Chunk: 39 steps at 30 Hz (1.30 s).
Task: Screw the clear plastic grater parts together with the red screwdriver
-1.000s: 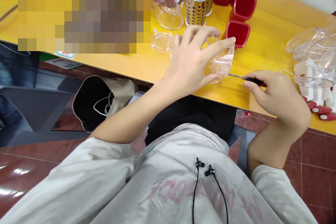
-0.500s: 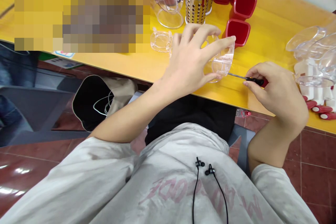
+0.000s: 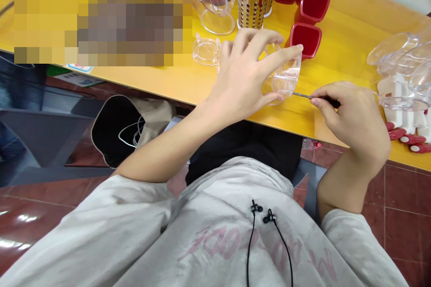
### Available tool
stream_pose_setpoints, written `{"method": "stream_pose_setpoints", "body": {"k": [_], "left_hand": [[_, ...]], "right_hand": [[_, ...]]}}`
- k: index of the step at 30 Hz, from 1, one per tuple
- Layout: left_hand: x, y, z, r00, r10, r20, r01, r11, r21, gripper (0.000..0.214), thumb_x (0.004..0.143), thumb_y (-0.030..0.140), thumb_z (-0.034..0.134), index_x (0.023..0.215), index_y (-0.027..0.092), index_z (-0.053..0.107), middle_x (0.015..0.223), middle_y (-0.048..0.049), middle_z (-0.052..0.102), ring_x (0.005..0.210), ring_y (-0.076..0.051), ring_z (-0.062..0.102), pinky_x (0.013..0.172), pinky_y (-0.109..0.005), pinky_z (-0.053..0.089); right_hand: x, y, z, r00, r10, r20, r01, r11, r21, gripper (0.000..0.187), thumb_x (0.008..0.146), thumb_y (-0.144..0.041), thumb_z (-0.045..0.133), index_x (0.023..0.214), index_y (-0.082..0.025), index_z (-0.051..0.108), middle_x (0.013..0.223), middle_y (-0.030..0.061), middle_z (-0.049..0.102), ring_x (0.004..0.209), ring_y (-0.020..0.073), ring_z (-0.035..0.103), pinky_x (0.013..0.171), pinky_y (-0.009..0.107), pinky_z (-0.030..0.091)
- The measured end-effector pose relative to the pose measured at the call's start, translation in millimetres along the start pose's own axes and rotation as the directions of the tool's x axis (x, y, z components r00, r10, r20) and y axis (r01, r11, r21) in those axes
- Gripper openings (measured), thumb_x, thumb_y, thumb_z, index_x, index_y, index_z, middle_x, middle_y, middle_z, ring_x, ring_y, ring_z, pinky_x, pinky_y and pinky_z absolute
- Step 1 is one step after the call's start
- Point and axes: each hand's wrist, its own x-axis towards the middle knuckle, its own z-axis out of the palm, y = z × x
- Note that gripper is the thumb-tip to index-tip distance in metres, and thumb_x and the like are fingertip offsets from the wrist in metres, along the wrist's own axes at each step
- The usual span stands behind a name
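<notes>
Holding a clear plastic shell in the left hand by red cups, right hand pinching a screwdriver.

a pale grey sweatshirt with pink lettering, black wired earphones

The housing you had looked like clear, glossy, smooth plastic, and your screwdriver had a thin, polished steel shaft. The perforated drum was shiny metal, and the square cups were glossy red plastic. The tabletop had a smooth, shiny yellow finish, the floor tiles were polished, and your shirt was soft, matt cloth
</notes>
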Motion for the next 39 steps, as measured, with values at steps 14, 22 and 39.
{"method": "stream_pose_setpoints", "body": {"k": [14, 22, 39], "left_hand": [[0.8, -0.1, -2.2, 1.0, 0.02, 0.006, -0.02, 1.0, 0.002, 0.081, 0.106, 0.053, 0.087, 0.184, 0.062, 0.067, 0.183, -0.0018, 0.07, 0.159, -0.056, 0.061, 0.128, -0.089, 0.051], [0.4, 0.6, -4.5, 1.0, 0.009, 0.007, -0.009, 1.0, -0.013, 0.077, 0.108, 0.056, 0.085, 0.182, 0.065, 0.068, 0.183, -0.0015, 0.069, 0.161, -0.056, 0.06, 0.13, -0.089, 0.05], [-0.4, -3.5, 4.0, 0.999, 0.019, -0.036, -0.02, 0.999, -0.034, 0.083, 0.103, 0.052, 0.091, 0.181, 0.065, 0.069, 0.181, -0.0009, 0.071, 0.158, -0.059, 0.06, 0.129, -0.091, 0.048]], "right_hand": [[2.4, -6.8, 1.2, 0.998, -0.012, 0.058, 0.01, 0.999, 0.041, 0.037, 0.122, -0.029, 0.063, 0.137, -0.037, 0.097, 0.135, 0.0128, 0.096, 0.131, 0.0479, 0.089, 0.117, 0.074, 0.068], [4.5, -3.9, 2.6, 0.998, -0.037, 0.057, 0.035, 0.999, 0.03, 0.035, 0.119, -0.026, 0.067, 0.129, -0.037, 0.099, 0.122, 0.0118, 0.096, 0.125, 0.0462, 0.085, 0.114, 0.072, 0.068], [8.5, -6.9, 2.8, 0.997, -0.011, 0.079, 0.005, 0.997, 0.083, 0.026, 0.117, -0.032, 0.074, 0.125, -0.038, 0.098, 0.128, 0.0097, 0.099, 0.12, 0.0445, 0.092, 0.11, 0.068, 0.071]]}}
